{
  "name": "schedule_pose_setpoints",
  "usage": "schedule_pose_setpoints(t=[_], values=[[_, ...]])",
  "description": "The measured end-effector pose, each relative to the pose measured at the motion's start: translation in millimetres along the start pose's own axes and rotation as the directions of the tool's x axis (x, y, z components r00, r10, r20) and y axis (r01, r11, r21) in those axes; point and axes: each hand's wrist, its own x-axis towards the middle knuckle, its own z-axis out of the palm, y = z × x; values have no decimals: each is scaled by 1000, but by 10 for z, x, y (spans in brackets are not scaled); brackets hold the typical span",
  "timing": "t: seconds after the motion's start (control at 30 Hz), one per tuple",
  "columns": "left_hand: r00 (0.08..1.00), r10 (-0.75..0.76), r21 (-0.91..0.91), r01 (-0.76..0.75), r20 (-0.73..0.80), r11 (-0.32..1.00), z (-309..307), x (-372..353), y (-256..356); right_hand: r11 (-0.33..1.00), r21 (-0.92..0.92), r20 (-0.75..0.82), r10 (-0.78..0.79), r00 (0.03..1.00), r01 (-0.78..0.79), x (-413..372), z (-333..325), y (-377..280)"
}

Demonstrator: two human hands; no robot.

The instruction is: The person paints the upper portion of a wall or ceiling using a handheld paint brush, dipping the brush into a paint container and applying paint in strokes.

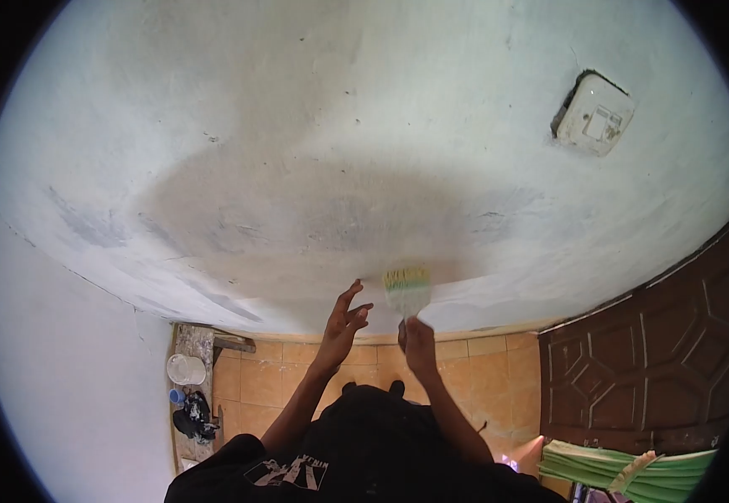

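Observation:
A wide putty knife with a yellow, green and whitish blade is in my right hand, whose fingers wrap around its dark handle. Its blade points up and overlaps the lower part of the pale wall. To the left, my left hand is raised close to the wall, its fingers apart and holding nothing. Grey smoothed patches, small pits and cracks mark the wall, and a shadow falls across its middle.
A white switch plate sits loosely in the wall at upper right. On the left, a stained wooden bench carries a white bucket, a blue cup and a dark bundle. A brown panelled door and green curtain stand right.

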Motion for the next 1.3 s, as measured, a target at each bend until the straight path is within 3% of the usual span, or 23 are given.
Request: schedule_pose_setpoints(t=[0.17,0.3,0.37,0.4,0.47,0.57,0.63,0.73,0.83,0.93,1.03,1.2,1.3], values=[[1000,-24,13,24,10,1000,34,-11,21,983,119,-21,-139,990,141,399,-64,-951],[1000,-16,19,15,11,1000,36,0,15,983,-57,-108,-181,978,175,529,-160,-198],[1000,-16,-3,16,4,1000,39,-10,2,999,40,-94,-12,996,16,320,-114,192],[1000,-19,-8,19,4,1000,37,-11,-3,995,-53,-78,81,994,-85,162,-126,298],[1000,-11,7,11,4,1000,-6,20,4,980,25,-65,198,978,-197,-34,-47,140],[1000,-28,25,28,12,999,-11,-6,-41,998,5,-5,-70,998,70,54,-53,-317],[999,-50,-1,50,11,999,18,2,-14,970,201,20,-145,989,139,211,-75,-692],[999,-49,14,49,0,999,47,-6,15,963,255,-17,-79,997,80,452,-114,-941],[1000,-25,14,25,1,1000,20,6,-19,982,119,-57,-143,988,149,519,-169,-387],[1000,-29,0,29,-4,1000,41,-10,28,999,30,-93,36,995,-33,229,-148,231],[999,-37,-17,37,32,999,3,-7,-51,991,41,-59,126,990,-124,-30,-102,-21],[996,-73,-5,73,51,997,84,-17,-44,991,95,-26,-93,995,95,321,-150,-980],[995,-63,-5,63,78,998,104,-7,-31,987,115,-52,-104,993,109,452,-174,-852]])
